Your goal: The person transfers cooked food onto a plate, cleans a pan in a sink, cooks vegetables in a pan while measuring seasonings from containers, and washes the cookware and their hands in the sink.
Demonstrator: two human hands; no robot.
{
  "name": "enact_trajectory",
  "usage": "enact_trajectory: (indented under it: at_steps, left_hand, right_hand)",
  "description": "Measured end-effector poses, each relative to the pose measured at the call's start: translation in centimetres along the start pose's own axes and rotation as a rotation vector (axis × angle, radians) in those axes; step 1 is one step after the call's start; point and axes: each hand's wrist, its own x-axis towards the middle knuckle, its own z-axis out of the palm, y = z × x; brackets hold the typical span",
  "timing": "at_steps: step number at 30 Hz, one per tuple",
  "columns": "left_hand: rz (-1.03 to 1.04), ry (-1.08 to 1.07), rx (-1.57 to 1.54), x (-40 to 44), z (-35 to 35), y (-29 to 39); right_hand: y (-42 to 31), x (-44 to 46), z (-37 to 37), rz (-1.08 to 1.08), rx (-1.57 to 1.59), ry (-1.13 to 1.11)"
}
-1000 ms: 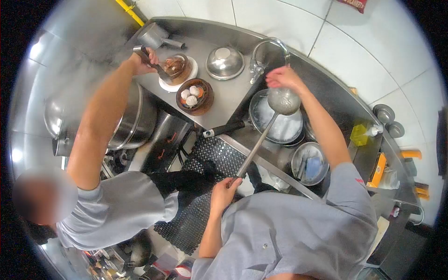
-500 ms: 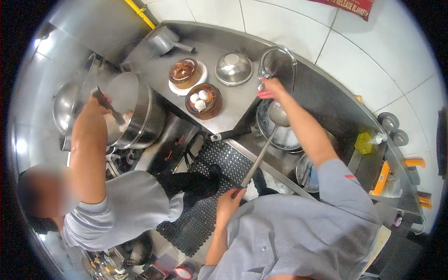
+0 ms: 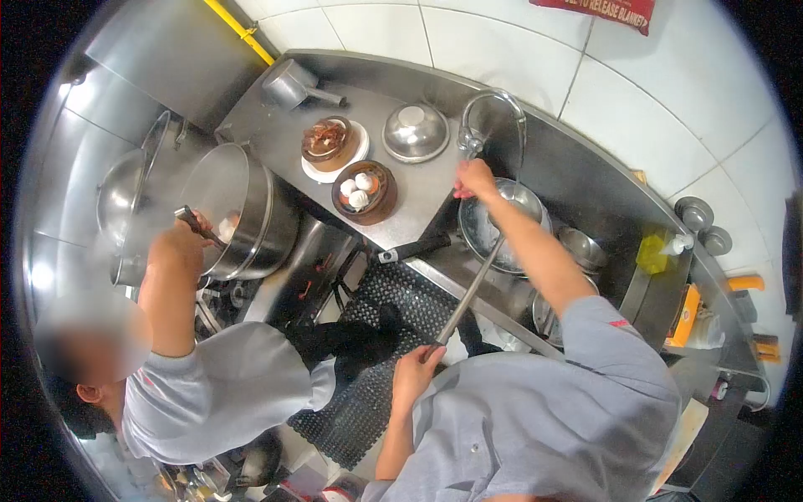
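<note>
My left hand (image 3: 416, 371) is closed around the handle end of a long metal ladle (image 3: 471, 294). The ladle's bowl lies over a pan (image 3: 479, 224) of whitish water in the sink, partly behind my right forearm. Near the base of the curved faucet (image 3: 473, 144), my right hand (image 3: 474, 179) hangs over the pan's edge with its fingers together; what they hold, if anything, is hidden. Water seems to run from the spout (image 3: 522, 155). The pan's black handle (image 3: 416, 248) sticks out over the counter edge.
A co-worker (image 3: 205, 376) at the left holds tongs (image 3: 199, 224) over a large steaming pot (image 3: 259, 213). On the counter (image 3: 410, 188) stand a basket of white buns (image 3: 365, 194), another basket (image 3: 327, 142) on a white plate, an upturned bowl (image 3: 416, 131) and a saucepan (image 3: 289, 84).
My right hand has gone from the ladle's bowl to the faucet and then slightly down. The co-worker's hand with the tongs has moved from the plated basket to the pot.
</note>
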Motion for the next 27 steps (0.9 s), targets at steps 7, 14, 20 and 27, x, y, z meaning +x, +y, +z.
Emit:
enact_trajectory:
  at_steps: [7, 14, 20, 27]
  left_hand:
    - [0.020, 0.005, 0.022, 0.3, -0.3, 0.3]
    - [0.050, 0.011, 0.033, 1.1, -0.1, -1.1]
    - [0.070, 0.057, 0.122, 0.8, -0.5, -0.9]
    - [0.060, 0.059, 0.144, 0.0, -0.6, -0.1]
  right_hand:
    - [2.2, 3.2, -11.2, 0.050, -0.136, -0.359]
    - [-1.4, -0.8, -13.5, -0.143, -0.551, -0.290]
    - [0.2, 1.0, -10.6, -0.131, -0.191, -0.320]
    - [1.5, 2.9, 1.2, 0.041, 0.550, -0.017]
